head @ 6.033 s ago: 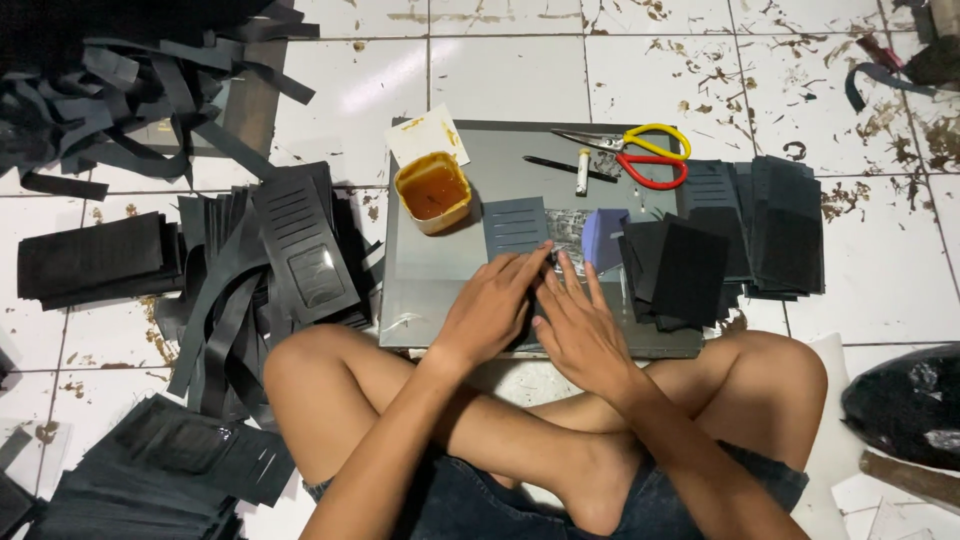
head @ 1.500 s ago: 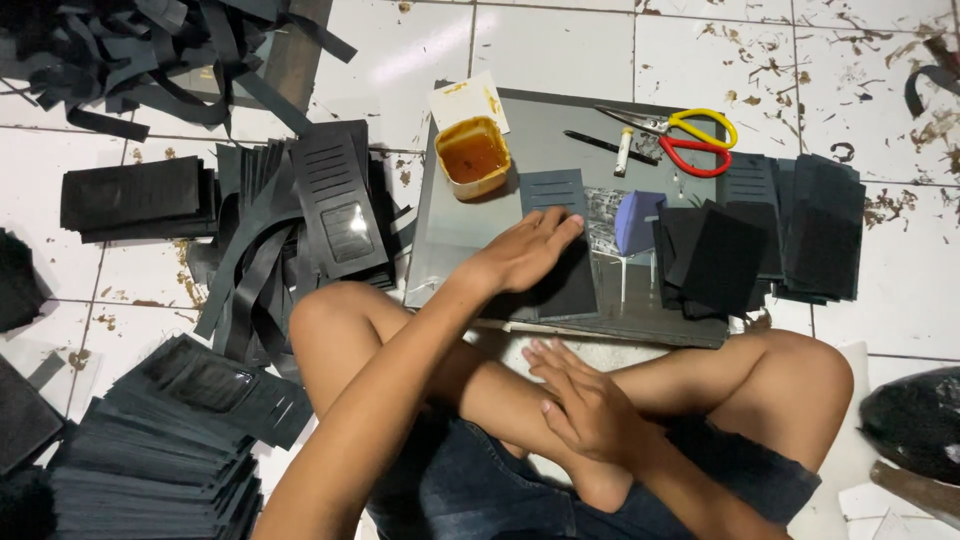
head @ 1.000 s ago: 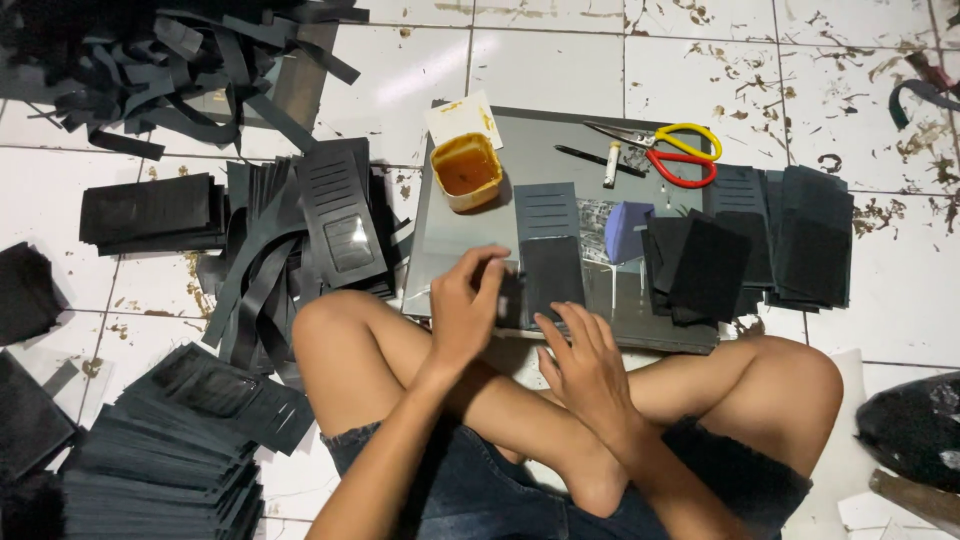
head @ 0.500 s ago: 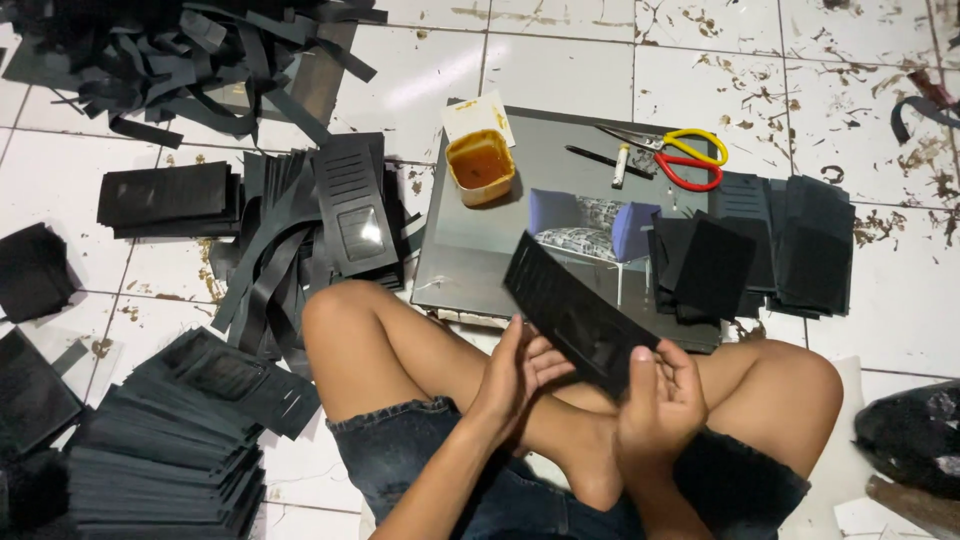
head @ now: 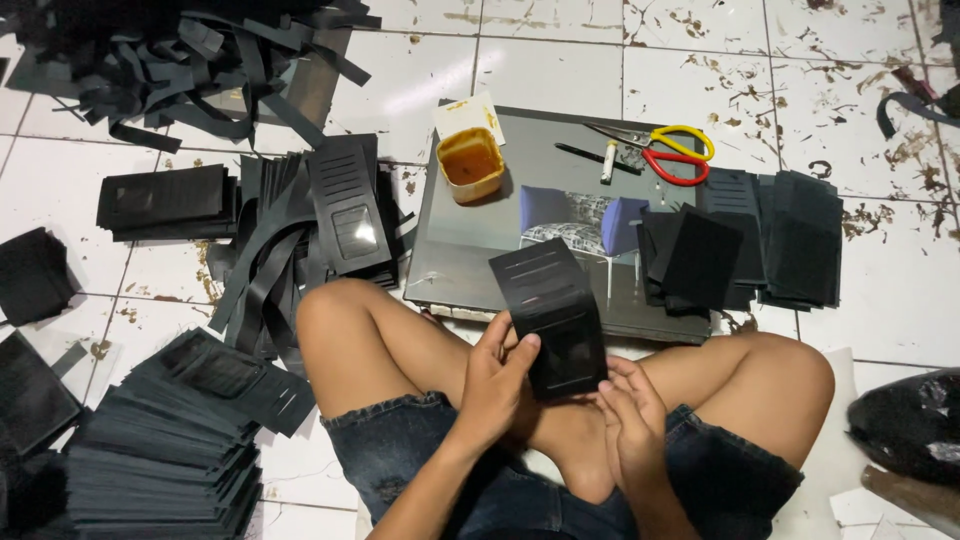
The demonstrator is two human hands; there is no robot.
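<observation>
Black, one slotted panel point(head: 553, 318) is lifted over the crossed legs, gripped by both hands: left hand point(head: 497, 378) closed on its left edge, right hand point(head: 630, 420) curled at its lower right corner. Beyond lies one grey board point(head: 470, 255) carrying one yellow tub point(head: 470, 163) of glue, one pair of yellow-and-red scissors point(head: 668, 152), and one loose heap of black pieces point(head: 745, 240).

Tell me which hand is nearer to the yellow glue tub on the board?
The left hand. It grips the black panel's left edge, directly below the glue tub. The right hand holds the panel's lower right, farther from the tub.
</observation>
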